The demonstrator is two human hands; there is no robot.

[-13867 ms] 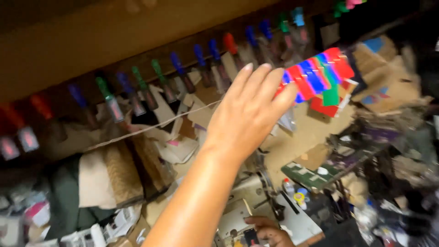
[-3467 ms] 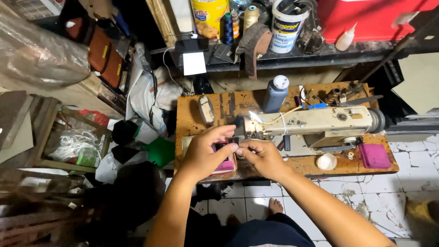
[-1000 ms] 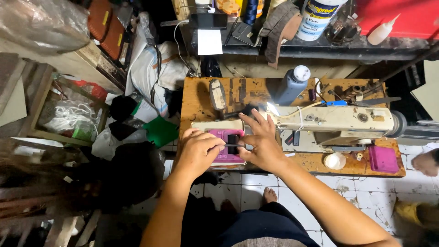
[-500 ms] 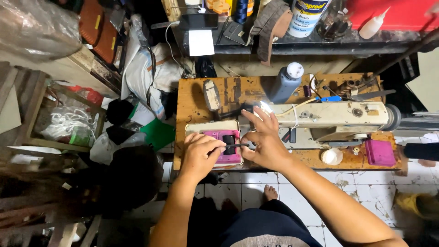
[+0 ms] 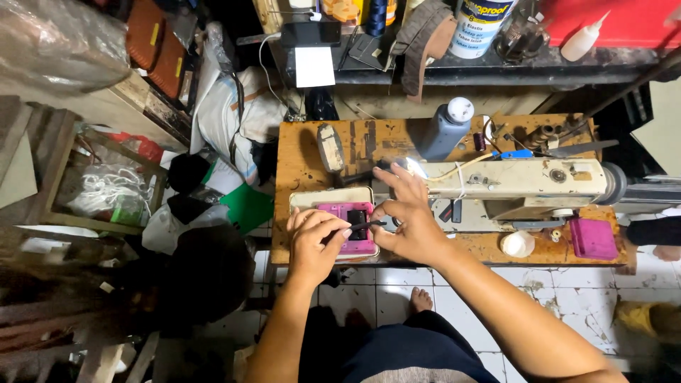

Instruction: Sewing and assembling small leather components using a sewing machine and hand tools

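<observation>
Where the head view is looking straight down, a wooden worktop (image 5: 305,156) is carrying a cream sewing machine (image 5: 525,186) along its right half. Left hand (image 5: 312,245) is resting at the worktop's front edge, fingers curled and pressed together on a thin black strip (image 5: 360,227). Right hand (image 5: 410,223) is sitting just beside it, thumb and forefinger pinching the strip's other end, remaining fingers spreading toward the machine's needle end. The strip is lying across a pink piece with a black centre (image 5: 352,225), which is sitting on a pale slab (image 5: 312,198) near the front-left part of the worktop. A dark bottle with a white cap (image 5: 445,129) is standing toward the back edge. A small pink box (image 5: 592,238) is sitting at the front-right corner, a white round lid (image 5: 518,243) just beside it. A green sheet (image 5: 248,206) is lying off the left edge. A bare foot (image 5: 421,299) is showing on the tiled floor (image 5: 567,298) below
</observation>
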